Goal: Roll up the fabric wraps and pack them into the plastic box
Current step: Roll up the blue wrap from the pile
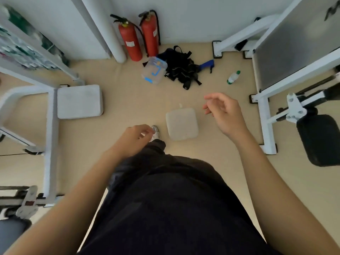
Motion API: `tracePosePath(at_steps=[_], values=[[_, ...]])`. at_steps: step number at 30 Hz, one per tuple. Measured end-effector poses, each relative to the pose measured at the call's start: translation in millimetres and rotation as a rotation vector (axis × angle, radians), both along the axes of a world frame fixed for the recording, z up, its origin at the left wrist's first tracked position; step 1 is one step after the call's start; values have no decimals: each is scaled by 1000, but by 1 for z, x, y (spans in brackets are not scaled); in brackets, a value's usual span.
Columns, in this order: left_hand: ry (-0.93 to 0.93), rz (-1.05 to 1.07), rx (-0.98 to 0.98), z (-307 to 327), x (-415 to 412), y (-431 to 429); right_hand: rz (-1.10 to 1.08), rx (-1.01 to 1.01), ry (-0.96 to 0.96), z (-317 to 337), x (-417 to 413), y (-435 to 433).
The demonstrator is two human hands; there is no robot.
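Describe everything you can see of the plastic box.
The box is clear plastic with rounded corners, a blue handle-like piece on top and a blue clip on its near side. Its contents cannot be made out. It sits on the beige floor in front of two red extinguishers, one side against the black wraps. The left hand and right hand are both apart from it.

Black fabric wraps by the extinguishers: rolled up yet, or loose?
Loose. The black fabric wraps lie in a tangled heap on the floor beside the plastic box, strap ends sticking out.
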State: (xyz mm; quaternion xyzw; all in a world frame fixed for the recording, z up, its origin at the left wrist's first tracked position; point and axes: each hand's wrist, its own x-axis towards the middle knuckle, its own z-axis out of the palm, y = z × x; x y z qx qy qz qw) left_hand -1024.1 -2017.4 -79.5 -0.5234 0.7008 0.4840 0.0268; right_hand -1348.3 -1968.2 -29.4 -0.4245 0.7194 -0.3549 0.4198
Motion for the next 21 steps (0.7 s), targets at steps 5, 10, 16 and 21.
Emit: tracePosePath(at_steps=[5,10,16,21], values=[[78,-100,-54,20,-69,-141,78,194,101,-20,-20,-62],[151,8,-85,31,-127,-248,-46,259,132,-37,-81,-125],[104,106,-65,1,-192,-334,55,239,90,-78,-157,-267],[-5,169,-54,-33,-235,-367,178,151,6,-110,-190,-389]])
